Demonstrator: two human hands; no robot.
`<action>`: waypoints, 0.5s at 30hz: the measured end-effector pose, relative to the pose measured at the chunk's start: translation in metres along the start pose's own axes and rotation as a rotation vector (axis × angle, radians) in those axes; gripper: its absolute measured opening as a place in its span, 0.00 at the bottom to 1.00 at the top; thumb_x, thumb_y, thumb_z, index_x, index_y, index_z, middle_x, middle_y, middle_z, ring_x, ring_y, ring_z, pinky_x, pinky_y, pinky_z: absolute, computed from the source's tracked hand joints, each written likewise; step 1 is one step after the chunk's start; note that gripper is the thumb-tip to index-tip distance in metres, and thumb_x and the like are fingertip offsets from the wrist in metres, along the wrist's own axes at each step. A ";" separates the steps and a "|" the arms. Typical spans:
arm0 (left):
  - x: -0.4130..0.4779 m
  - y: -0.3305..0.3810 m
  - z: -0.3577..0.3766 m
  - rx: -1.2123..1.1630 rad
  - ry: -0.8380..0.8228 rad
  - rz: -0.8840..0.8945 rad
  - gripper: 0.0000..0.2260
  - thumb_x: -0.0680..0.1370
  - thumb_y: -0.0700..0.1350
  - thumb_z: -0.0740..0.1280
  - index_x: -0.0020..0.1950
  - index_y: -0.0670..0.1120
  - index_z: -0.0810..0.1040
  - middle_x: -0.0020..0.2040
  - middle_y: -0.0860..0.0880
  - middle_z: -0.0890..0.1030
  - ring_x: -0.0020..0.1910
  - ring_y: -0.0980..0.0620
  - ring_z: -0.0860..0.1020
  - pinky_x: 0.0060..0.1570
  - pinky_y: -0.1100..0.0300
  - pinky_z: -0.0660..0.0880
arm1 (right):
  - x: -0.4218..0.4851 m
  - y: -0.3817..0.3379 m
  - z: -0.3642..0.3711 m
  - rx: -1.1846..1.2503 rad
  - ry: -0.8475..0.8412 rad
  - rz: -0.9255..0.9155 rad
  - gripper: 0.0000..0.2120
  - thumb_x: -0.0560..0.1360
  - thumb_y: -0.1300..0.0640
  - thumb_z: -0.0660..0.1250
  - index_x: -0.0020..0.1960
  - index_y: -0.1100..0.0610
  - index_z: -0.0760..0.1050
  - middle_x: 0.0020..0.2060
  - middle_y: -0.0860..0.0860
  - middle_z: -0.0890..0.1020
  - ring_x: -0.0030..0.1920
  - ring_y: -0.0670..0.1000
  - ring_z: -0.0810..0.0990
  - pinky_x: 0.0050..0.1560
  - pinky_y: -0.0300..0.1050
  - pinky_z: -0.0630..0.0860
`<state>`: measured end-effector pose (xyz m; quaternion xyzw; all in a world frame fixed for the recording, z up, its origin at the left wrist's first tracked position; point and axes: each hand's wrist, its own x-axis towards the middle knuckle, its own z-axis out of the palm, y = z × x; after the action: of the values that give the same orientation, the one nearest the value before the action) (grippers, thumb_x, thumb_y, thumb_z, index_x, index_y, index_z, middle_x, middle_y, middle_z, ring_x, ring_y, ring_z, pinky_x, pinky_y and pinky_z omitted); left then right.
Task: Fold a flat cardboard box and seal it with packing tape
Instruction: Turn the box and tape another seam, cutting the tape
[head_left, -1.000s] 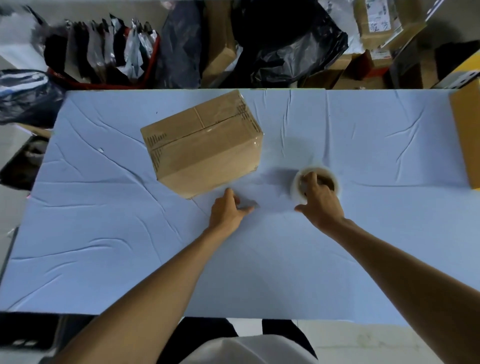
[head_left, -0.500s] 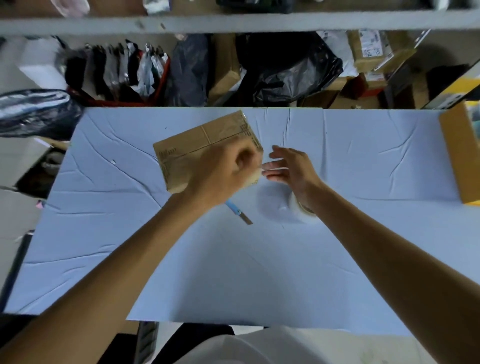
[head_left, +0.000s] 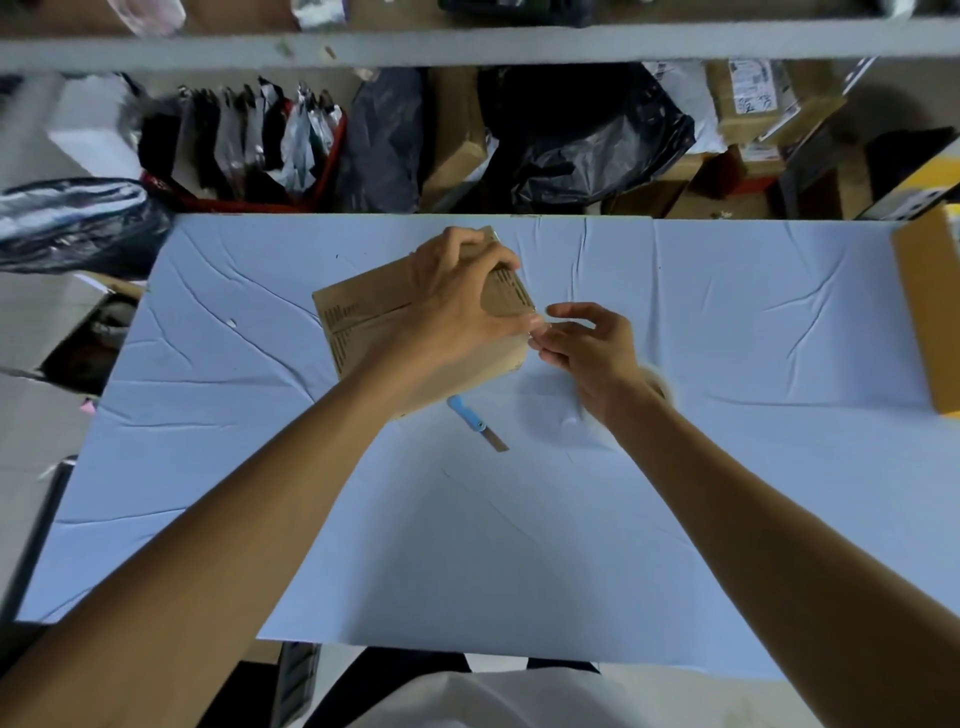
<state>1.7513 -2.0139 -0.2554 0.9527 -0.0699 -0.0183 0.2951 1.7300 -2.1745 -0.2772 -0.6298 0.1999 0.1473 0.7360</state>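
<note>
Cardboard box (head_left: 363, 322) sits folded on the worktop's (head_left: 779, 338) far middle, with your left hand (head_left: 457, 306) curling its fingers (head_left: 460, 243) over the top. Your right hand (head_left: 592, 358) touches the box's right corner; whether it pinches tape, I cannot tell. Brace firmly and smooth any loose tape flat.

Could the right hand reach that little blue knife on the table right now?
Probably yes. The knife lies uncovered on the table beside the box, near the right hand, with nothing between them. That hand seems busy at the box corner.
</note>
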 end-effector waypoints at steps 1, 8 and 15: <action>0.000 0.000 0.002 0.015 0.011 0.005 0.26 0.64 0.60 0.75 0.58 0.53 0.75 0.65 0.50 0.63 0.60 0.56 0.60 0.65 0.60 0.59 | 0.001 0.002 0.000 -0.020 0.010 -0.025 0.16 0.70 0.67 0.73 0.54 0.66 0.73 0.34 0.57 0.81 0.30 0.46 0.83 0.35 0.35 0.79; -0.002 0.000 0.011 0.142 0.037 0.021 0.27 0.64 0.64 0.69 0.59 0.53 0.74 0.64 0.47 0.66 0.65 0.43 0.61 0.67 0.45 0.61 | 0.006 0.016 0.007 -0.079 0.112 -0.164 0.10 0.66 0.69 0.75 0.41 0.63 0.75 0.30 0.58 0.80 0.28 0.47 0.81 0.37 0.42 0.80; 0.000 -0.006 0.018 0.251 0.085 0.070 0.24 0.67 0.58 0.72 0.60 0.52 0.73 0.65 0.44 0.67 0.68 0.41 0.62 0.67 0.42 0.59 | 0.005 0.021 0.016 -0.223 0.209 -0.214 0.05 0.69 0.67 0.71 0.42 0.59 0.79 0.33 0.54 0.83 0.34 0.51 0.83 0.40 0.49 0.83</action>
<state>1.7505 -2.0186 -0.2738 0.9790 -0.0924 0.0413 0.1768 1.7261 -2.1556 -0.2952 -0.7370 0.1899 0.0231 0.6483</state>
